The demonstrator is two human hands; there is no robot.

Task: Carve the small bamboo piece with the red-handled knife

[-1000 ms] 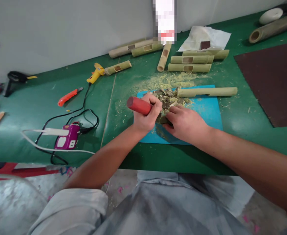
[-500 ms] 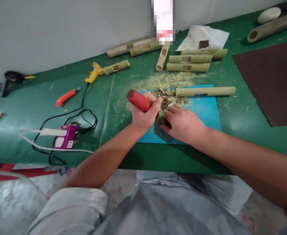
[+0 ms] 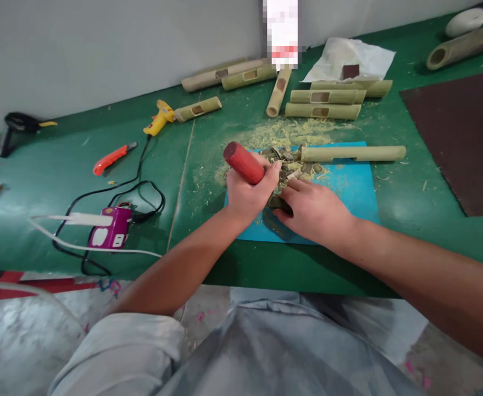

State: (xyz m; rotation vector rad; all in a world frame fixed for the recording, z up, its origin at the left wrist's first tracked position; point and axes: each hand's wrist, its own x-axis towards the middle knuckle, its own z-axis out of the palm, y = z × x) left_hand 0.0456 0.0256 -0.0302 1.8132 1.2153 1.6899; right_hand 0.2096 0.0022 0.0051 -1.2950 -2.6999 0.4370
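My left hand (image 3: 247, 192) is closed round the red handle of a tool (image 3: 243, 162), which points up and to the left; its working end is hidden behind my fingers. My right hand (image 3: 313, 212) presses down on a short dark bamboo piece (image 3: 278, 202) on the blue mat (image 3: 348, 187), fingers curled over it. The tool's hidden end meets that piece between my hands. A pile of bamboo chips (image 3: 288, 162) lies just beyond my fingers. A long bamboo stick (image 3: 352, 153) rests across the mat's far edge.
Several cut bamboo tubes (image 3: 323, 104) lie at the back on the green table (image 3: 60, 187), with sawdust before them. To the left are a yellow glue gun (image 3: 159, 118), an orange utility knife (image 3: 111, 158), a purple power socket (image 3: 109, 235) with cables. A brown sheet (image 3: 464, 126) lies right.
The red handle has tipped more upright and risen a little in my left hand. My right hand has stayed on the bamboo piece. The view has shifted slightly.
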